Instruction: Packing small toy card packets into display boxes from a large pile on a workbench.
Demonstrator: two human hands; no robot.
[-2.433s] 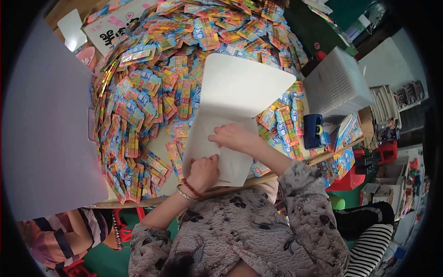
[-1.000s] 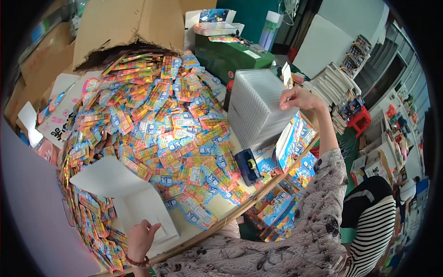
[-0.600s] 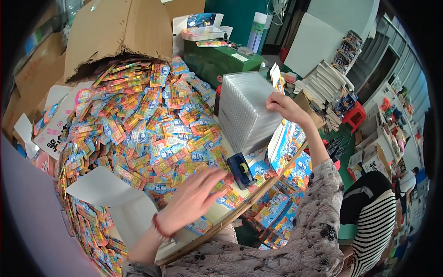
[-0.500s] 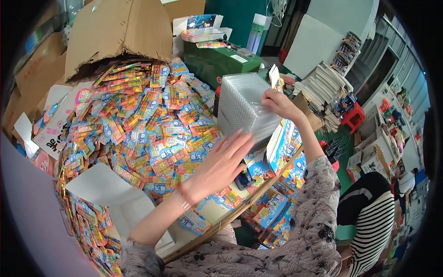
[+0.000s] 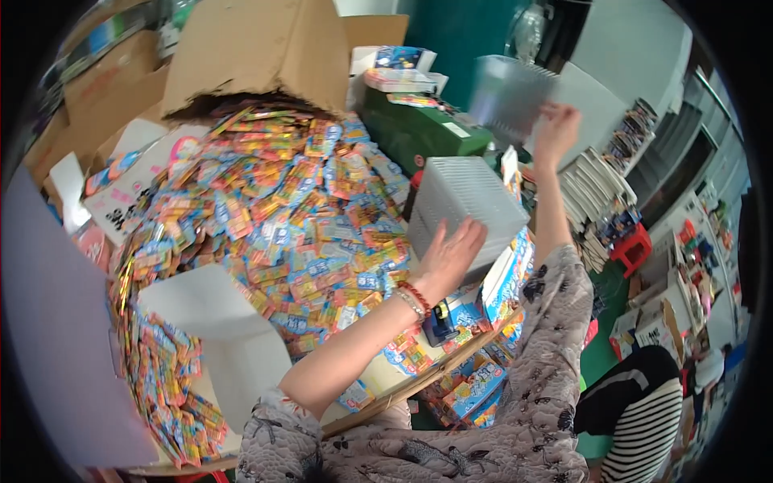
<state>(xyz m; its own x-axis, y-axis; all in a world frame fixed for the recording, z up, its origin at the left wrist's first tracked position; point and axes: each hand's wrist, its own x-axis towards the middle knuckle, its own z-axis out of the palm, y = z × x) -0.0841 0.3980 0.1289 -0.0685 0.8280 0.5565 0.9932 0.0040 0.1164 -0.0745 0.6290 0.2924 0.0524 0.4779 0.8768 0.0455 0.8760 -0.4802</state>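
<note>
Head view: left hand (image 5: 452,256) flat against the white slotted basket (image 5: 465,211); right hand (image 5: 555,133) at one o'clock grips a lifted basket (image 5: 510,98) — it could slip onto the packets (image 5: 282,209).

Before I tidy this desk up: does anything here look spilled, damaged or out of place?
Yes. Colourful packets lie in a loose heap across the table, seemingly spilled from a torn cardboard box tipped over them. The left hand rests on a grey basket.
</note>
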